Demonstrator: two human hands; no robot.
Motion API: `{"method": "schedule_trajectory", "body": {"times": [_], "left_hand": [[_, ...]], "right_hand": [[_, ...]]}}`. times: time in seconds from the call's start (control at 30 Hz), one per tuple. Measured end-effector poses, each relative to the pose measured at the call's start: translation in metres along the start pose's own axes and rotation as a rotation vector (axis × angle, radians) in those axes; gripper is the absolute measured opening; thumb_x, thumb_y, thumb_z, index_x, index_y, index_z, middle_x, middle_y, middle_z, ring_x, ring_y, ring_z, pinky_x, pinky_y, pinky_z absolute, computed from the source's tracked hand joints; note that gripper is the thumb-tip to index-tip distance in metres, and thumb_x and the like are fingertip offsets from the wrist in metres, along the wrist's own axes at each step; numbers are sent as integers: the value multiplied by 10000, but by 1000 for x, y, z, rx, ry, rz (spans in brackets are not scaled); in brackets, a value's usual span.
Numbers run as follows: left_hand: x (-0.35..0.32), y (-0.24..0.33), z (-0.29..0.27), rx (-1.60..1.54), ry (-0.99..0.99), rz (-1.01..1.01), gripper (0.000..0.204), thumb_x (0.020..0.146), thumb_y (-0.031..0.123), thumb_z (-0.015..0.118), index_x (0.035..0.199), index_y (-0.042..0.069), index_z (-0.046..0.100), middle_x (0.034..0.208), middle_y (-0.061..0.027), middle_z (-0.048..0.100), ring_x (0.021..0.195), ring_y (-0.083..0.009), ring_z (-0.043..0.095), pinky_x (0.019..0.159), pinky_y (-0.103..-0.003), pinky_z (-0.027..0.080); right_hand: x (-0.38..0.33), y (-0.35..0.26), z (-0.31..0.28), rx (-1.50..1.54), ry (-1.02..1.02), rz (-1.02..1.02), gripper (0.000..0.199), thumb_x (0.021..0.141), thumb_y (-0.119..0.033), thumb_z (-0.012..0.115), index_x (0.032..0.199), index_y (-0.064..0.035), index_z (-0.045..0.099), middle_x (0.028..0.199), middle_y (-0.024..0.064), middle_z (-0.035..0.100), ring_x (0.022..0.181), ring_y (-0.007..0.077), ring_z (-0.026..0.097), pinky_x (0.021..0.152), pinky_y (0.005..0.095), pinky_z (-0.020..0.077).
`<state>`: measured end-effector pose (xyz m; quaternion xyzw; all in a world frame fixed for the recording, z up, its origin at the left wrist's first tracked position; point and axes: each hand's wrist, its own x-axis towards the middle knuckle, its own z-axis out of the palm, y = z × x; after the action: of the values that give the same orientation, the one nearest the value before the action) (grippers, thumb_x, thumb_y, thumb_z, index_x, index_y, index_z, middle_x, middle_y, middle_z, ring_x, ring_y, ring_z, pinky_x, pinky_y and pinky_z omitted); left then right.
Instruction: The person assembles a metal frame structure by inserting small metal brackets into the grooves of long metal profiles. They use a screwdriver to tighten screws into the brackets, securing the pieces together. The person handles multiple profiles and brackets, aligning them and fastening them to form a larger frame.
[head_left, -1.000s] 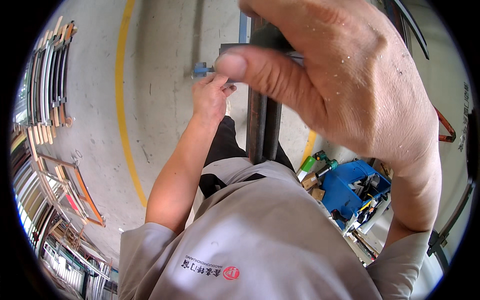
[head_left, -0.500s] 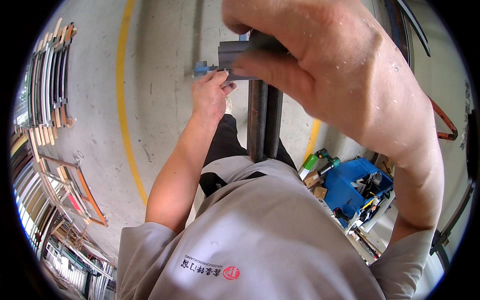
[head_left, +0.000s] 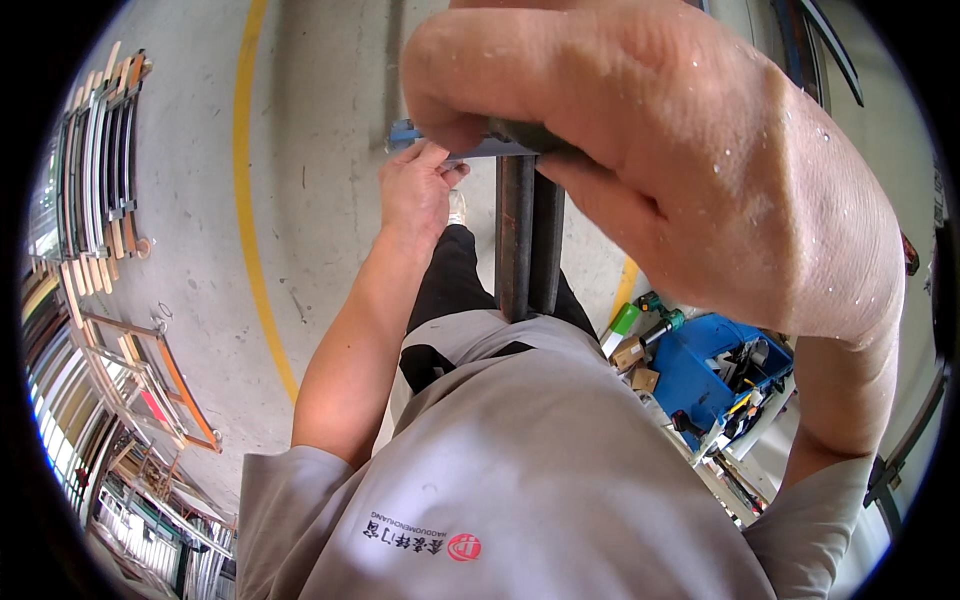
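Note:
Ahead of me, a dark grey profile (head_left: pixel 487 149) lies across the top of two dark steel bars (head_left: pixel 516 230). My left hand (head_left: pixel 415 190) pinches its near left end, thumb and fingers together. Beside those fingertips is a small blue metal part (head_left: pixel 403 133). Close to the camera, my right hand (head_left: pixel 640 130) is curled over the profile and hides most of it. A dark, rounded object (head_left: pixel 530 134) shows in its grip; its kind is hidden by the fingers.
Racks of long profiles (head_left: pixel 95 170) and a frame (head_left: pixel 160 370) stand at left. Yellow lines (head_left: pixel 245 200) run along the concrete floor. At right, a blue bin (head_left: pixel 700 365) holds tools, with a green power drill (head_left: pixel 662 325) and cardboard boxes (head_left: pixel 640 375) beside it.
My right hand has moved left and slightly nearer over the profile with the dark object, covering more of it. My left hand has stayed almost in place.

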<state>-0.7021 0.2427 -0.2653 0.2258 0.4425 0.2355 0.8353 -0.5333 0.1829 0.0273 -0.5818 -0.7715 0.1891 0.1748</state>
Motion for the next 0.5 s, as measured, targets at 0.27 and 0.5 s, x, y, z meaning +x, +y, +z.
{"method": "schedule_trajectory", "body": {"times": [0.27,0.5], "left_hand": [[2,-6,-4,-35,16,-2,160,965,12,682,1089,-82,720,1061,-129,723,904,-234,685,803,-420,570],[3,-8,-5,-41,24,2,128,968,12,682,1050,-72,732,1053,-126,720,890,-230,684,798,-419,577]], "right_hand": [[-1,1,2,7,4,2,326,790,111,683,1102,38,621,1038,189,677,922,375,688,813,422,552],[-2,3,3,6,6,-4,325,788,111,685,1099,37,622,1030,186,676,913,375,687,804,422,550]]}}
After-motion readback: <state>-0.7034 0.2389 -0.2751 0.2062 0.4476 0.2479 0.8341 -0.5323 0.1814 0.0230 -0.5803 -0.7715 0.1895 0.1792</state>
